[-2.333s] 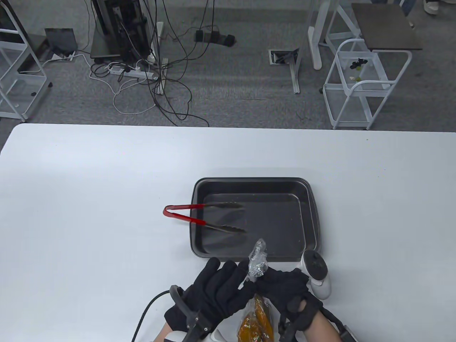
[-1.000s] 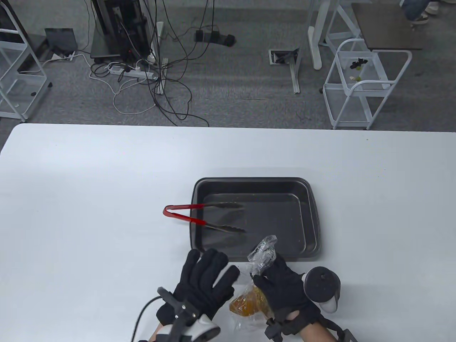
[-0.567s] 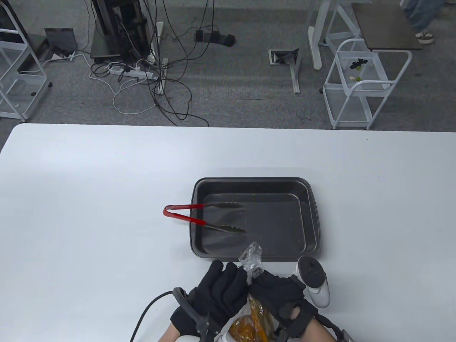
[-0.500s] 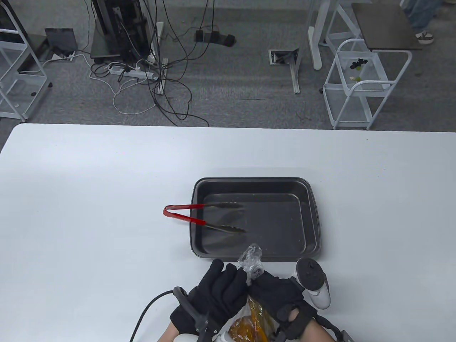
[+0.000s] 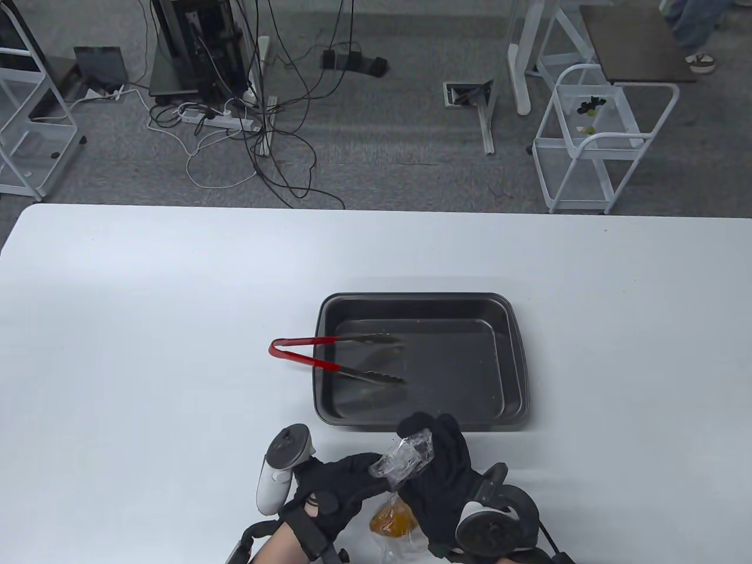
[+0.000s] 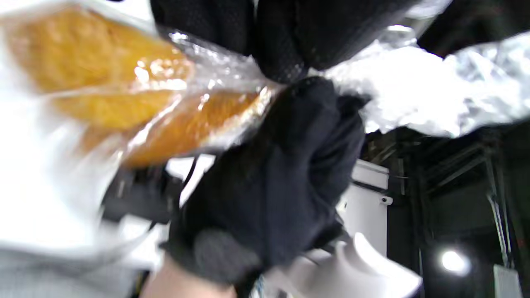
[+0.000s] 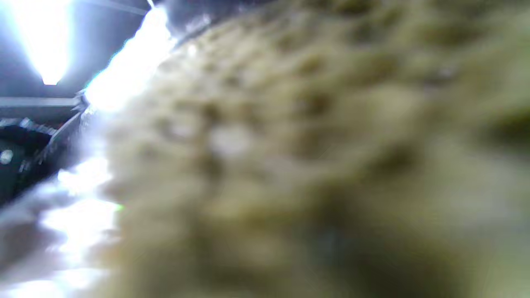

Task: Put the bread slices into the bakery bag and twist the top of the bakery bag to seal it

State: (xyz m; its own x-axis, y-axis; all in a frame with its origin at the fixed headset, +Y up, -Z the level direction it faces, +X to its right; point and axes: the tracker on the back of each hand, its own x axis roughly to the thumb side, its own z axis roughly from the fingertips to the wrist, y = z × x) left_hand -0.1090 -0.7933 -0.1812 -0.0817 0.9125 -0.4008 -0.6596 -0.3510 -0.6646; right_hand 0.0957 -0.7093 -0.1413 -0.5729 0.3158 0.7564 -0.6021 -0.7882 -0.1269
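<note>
A clear bakery bag (image 5: 404,457) hangs between both hands near the table's front edge, its crumpled top gathered into a neck. Orange-brown bread slices (image 5: 392,520) sit inside it, below the hands. My left hand (image 5: 367,470) grips the neck from the left, fingers curled round the plastic. My right hand (image 5: 424,436) curls over the bag top from the right. In the left wrist view the bread slices (image 6: 103,78) press against the bag's plastic (image 6: 418,87), with the right hand (image 6: 281,174) below. Blurred bread (image 7: 310,157) fills the right wrist view.
A dark baking tray (image 5: 517,364) lies just beyond the hands. Red-handled tongs (image 5: 305,351) rest across its left rim, their tips inside. The white table (image 5: 147,329) extends left, right and beyond the tray.
Both wrists have turned: the left tracker swung up to the left and the right tracker rolled down to the bottom. The bag top now tilts left, more tightly gathered.
</note>
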